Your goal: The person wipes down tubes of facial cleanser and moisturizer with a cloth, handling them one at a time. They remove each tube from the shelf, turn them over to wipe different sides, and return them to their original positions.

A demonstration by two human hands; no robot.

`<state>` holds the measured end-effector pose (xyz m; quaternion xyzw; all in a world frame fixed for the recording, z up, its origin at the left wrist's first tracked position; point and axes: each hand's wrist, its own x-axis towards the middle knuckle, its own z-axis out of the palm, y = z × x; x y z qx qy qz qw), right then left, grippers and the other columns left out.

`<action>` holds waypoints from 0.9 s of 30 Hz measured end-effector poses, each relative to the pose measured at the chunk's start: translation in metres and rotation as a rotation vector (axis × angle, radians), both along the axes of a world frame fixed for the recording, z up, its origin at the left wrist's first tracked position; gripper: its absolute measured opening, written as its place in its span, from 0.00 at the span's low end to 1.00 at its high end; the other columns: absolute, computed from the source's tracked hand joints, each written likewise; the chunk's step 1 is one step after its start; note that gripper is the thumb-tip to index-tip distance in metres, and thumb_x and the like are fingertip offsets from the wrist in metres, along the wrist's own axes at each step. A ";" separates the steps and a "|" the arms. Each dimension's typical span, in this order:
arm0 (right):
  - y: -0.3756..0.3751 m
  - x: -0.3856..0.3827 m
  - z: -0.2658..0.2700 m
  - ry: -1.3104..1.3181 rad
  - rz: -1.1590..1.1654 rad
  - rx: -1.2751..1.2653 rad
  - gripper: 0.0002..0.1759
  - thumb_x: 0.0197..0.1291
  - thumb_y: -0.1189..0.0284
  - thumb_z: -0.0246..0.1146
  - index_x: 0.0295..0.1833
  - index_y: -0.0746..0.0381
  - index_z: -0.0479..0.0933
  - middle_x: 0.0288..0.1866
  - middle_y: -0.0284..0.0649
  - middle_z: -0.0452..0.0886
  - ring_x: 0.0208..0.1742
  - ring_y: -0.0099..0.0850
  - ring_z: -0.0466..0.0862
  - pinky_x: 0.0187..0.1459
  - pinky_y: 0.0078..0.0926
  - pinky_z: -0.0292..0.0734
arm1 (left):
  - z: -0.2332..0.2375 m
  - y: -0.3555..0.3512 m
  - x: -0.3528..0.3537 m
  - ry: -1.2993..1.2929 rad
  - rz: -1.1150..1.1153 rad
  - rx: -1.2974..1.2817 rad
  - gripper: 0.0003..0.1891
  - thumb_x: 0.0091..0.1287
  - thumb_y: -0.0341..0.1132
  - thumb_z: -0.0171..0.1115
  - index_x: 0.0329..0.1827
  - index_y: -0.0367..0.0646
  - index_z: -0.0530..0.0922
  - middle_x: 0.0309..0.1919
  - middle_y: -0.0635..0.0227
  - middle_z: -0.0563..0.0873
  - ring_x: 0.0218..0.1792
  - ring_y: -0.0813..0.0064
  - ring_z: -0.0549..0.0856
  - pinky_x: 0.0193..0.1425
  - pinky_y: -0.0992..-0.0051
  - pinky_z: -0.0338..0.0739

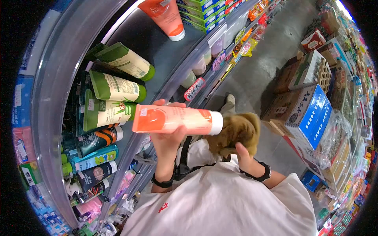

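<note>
My left hand (168,142) is wrapped round a coral-pink squeeze tube (177,119) with a white cap. It holds the tube sideways in front of the shelf, cap pointing right, and a small price sticker shows near its flat end. Just right of the cap, my right hand (249,160) grips a bunched brown cloth (235,131), with the thumb over its near side. Close to the tube's flat end are green and cream tubes (114,115). A similar coral tube (165,17) stands cap down farther along the shelf.
The dark shelf (167,59) has a clear raised front edge. Green boxes (199,15) are stacked at its far end, and dark and blue tubes (96,157) stand nearer. Across the aisle floor (260,59), cardboard boxes (299,110) are piled on the right.
</note>
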<state>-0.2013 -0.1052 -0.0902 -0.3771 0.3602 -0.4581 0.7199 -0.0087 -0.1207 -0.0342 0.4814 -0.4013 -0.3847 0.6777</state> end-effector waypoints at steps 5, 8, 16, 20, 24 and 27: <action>-0.008 -0.003 0.040 0.380 0.262 -0.794 0.26 0.51 0.69 0.57 0.56 0.65 0.61 0.55 0.44 0.66 0.57 0.37 0.65 0.56 0.30 0.60 | 0.013 0.004 -0.008 0.041 -0.016 0.048 0.45 0.47 0.43 0.66 0.63 0.36 0.46 0.38 0.57 0.75 0.36 0.71 0.77 0.41 0.75 0.73; -0.021 0.012 0.061 0.509 0.355 -0.981 0.27 0.51 0.68 0.58 0.56 0.65 0.61 0.55 0.45 0.65 0.57 0.40 0.65 0.56 0.31 0.60 | 0.008 0.003 -0.019 -0.065 -0.081 0.077 0.43 0.48 0.41 0.64 0.62 0.35 0.49 0.37 0.62 0.73 0.35 0.77 0.75 0.42 0.78 0.69; -0.034 0.043 0.049 0.630 0.222 -1.265 0.42 0.40 0.66 0.65 0.62 0.66 0.54 0.60 0.50 0.58 0.61 0.48 0.58 0.60 0.36 0.53 | 0.013 -0.005 -0.021 -0.124 0.014 0.148 0.29 0.62 0.48 0.45 0.59 0.34 0.57 0.47 0.63 0.69 0.48 0.73 0.69 0.54 0.76 0.60; -0.038 0.050 0.048 0.673 0.127 -1.109 0.42 0.44 0.63 0.62 0.62 0.67 0.52 0.62 0.50 0.55 0.63 0.46 0.57 0.60 0.35 0.51 | 0.020 -0.005 -0.019 -0.226 0.039 0.239 0.24 0.65 0.43 0.41 0.57 0.33 0.58 0.49 0.61 0.70 0.49 0.74 0.69 0.53 0.77 0.61; -0.045 0.044 0.059 0.432 0.094 -0.937 0.34 0.49 0.63 0.57 0.58 0.70 0.57 0.59 0.55 0.59 0.60 0.54 0.58 0.60 0.43 0.52 | 0.019 -0.006 -0.036 -0.155 -0.063 0.129 0.22 0.64 0.36 0.46 0.57 0.34 0.57 0.49 0.61 0.70 0.47 0.75 0.71 0.51 0.77 0.63; -0.035 0.040 0.047 0.247 0.254 -0.574 0.32 0.56 0.59 0.49 0.61 0.69 0.55 0.62 0.50 0.56 0.64 0.50 0.52 0.63 0.40 0.43 | 0.018 -0.009 -0.042 -0.178 -0.025 0.096 0.22 0.64 0.36 0.46 0.58 0.35 0.55 0.49 0.61 0.70 0.46 0.75 0.72 0.51 0.77 0.64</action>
